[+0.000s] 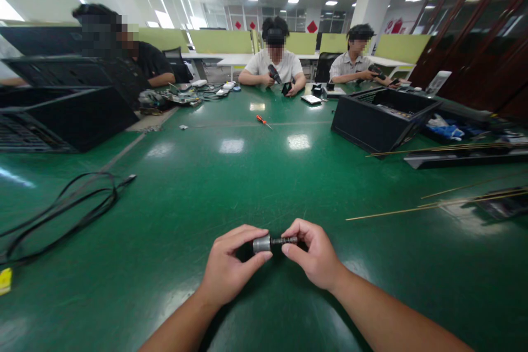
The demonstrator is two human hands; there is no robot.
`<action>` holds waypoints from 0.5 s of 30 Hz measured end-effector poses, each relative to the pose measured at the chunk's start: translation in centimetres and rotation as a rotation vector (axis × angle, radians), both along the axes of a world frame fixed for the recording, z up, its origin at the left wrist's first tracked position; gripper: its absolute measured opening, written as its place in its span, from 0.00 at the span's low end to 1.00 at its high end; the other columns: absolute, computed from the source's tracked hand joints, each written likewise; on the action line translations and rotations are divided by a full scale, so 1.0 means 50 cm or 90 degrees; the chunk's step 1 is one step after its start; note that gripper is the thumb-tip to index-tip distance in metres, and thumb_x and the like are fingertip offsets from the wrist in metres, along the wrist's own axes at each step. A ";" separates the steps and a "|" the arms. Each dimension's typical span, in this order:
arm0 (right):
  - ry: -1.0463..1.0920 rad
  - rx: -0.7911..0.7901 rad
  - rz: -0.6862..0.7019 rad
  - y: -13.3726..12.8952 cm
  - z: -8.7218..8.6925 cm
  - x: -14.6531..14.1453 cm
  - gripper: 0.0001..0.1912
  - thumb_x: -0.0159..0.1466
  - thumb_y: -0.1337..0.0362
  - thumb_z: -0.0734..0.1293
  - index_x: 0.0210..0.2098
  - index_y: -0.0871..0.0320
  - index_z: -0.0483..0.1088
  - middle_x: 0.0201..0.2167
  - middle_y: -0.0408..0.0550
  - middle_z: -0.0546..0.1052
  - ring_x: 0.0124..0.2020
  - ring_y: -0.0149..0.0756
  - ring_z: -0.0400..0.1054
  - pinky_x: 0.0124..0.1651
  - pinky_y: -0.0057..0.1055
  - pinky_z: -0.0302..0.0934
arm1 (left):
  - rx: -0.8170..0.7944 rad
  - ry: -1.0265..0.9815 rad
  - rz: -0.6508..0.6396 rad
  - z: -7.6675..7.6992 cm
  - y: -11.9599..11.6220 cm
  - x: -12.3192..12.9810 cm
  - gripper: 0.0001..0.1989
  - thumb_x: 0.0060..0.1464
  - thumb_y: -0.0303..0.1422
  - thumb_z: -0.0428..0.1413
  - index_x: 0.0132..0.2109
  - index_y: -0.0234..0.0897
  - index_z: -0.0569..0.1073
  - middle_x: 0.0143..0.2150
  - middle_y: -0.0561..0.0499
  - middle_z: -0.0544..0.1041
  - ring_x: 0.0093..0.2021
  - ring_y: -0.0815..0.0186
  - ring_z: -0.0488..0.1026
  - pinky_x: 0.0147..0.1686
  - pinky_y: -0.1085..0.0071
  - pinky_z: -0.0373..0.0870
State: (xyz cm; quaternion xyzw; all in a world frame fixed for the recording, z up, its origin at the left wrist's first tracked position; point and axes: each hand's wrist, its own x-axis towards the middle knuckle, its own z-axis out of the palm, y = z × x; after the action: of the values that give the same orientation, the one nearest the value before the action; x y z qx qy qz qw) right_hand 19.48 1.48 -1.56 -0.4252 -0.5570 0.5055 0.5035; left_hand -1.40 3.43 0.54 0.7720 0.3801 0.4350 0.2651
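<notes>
My left hand (231,257) grips a silver metal cylinder (261,244) between thumb and fingers, just above the green tabletop. Out of the cylinder's right side runs a dark, ridged metal shaft (282,241), lying level. Its far end sits between the thumb and fingers of my right hand (310,250). Cylinder and shaft appear joined in one line; I cannot make out their exact kind. Part of the cylinder is hidden by my left fingers.
Ahead on the green table (231,187) lies an orange screwdriver (261,120). Black cables (61,214) coil at left. Black computer cases (53,121) stand left and right, and thin brass-coloured rods (388,213) lie at right. Across the table, two people hold power drills (274,73).
</notes>
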 end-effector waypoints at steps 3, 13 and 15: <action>0.000 0.004 -0.001 0.001 -0.001 0.001 0.04 0.57 0.65 0.70 0.32 0.58 0.71 0.25 0.41 0.69 0.27 0.33 0.62 0.33 0.30 0.56 | -0.001 -0.002 0.003 -0.001 -0.001 0.000 0.13 0.51 0.32 0.68 0.45 0.42 0.82 0.38 0.50 0.83 0.37 0.64 0.80 0.38 0.71 0.75; -0.004 0.011 -0.014 0.000 0.002 0.002 0.05 0.57 0.65 0.70 0.33 0.59 0.72 0.26 0.42 0.70 0.28 0.34 0.63 0.34 0.31 0.57 | -0.004 -0.012 0.012 0.000 0.002 0.002 0.13 0.51 0.32 0.68 0.45 0.42 0.82 0.38 0.50 0.83 0.37 0.64 0.80 0.37 0.72 0.75; -0.004 0.010 -0.016 0.000 0.003 0.001 0.05 0.57 0.65 0.69 0.33 0.59 0.72 0.26 0.42 0.70 0.28 0.34 0.63 0.34 0.31 0.57 | -0.005 -0.014 0.012 0.001 0.002 0.002 0.13 0.50 0.32 0.68 0.45 0.42 0.82 0.38 0.50 0.83 0.37 0.64 0.80 0.37 0.72 0.75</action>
State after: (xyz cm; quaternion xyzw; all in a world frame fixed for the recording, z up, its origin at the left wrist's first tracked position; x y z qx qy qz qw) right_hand 19.56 1.47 -1.39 -0.4295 -0.5572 0.4936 0.5114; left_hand -1.30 3.51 0.60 0.7624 0.3863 0.4447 0.2679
